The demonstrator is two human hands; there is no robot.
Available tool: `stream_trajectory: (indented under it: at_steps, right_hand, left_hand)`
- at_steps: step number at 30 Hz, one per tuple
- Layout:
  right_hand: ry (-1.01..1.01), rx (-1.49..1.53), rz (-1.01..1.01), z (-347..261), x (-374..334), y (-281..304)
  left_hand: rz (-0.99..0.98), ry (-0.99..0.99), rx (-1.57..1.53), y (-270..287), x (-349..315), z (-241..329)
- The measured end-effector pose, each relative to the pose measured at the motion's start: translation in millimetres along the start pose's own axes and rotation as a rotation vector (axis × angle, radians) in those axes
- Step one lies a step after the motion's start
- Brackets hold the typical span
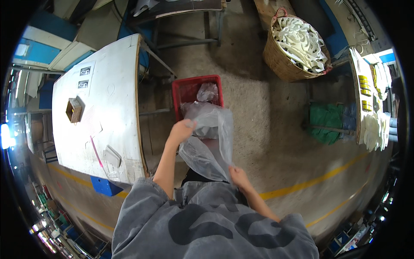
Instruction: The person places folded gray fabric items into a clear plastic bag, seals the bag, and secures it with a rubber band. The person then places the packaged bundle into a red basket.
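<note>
A large clear plastic bag (226,129) hangs between my hands, its mouth spread wide toward me. My left hand (183,131) pinches the left side of its rim. Lower and to the right, my right hand (238,176) grips the rim at the other side. Pale pieces show through the film inside the bag, too blurred to name. The far part of the bag rests in a red plastic crate (176,93) on the floor. Another crumpled clear bag (208,92) lies in the far end of that crate.
To the left stands a white-topped table (116,86) with a small open wooden box (74,110) and several grey flat pieces (113,156). A wicker basket (276,60) full of white offcuts (299,43) stands far right. Beyond it, a side table holds yellow rolls (365,85); a green sack (325,123) sits below.
</note>
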State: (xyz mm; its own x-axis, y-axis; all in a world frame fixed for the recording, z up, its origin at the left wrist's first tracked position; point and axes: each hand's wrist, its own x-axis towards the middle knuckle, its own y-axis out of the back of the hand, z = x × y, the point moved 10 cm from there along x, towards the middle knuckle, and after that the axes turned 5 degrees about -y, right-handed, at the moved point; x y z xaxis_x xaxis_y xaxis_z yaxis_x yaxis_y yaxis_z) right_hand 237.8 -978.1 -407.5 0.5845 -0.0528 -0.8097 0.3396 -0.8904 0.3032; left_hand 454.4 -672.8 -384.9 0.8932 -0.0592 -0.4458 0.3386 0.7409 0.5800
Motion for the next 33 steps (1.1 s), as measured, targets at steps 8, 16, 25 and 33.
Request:
stream_trajectory:
  at_steps: [8,16,25,33]
  right_hand:
    - [0.208,-0.273,-0.021,-38.3,39.9,-3.8]
    - [0.793,-0.098,0.031,-176.0,-6.8,-54.3]
    - [1.072,-0.335,-0.009,-327.8,-105.7,-238.7]
    - [0.794,-0.794,0.201,-399.7,-123.5,-423.2]
  left_hand:
    - [-0.407,-0.072,0.291,-137.0,-136.2,-49.7]
    - [0.329,-0.33,-0.017,20.1,-224.2,3.4]
    - [1.039,0.002,0.012,229.0,-351.6,-140.2]
    - [1.057,0.187,-0.027,306.1,-369.5,-265.0]
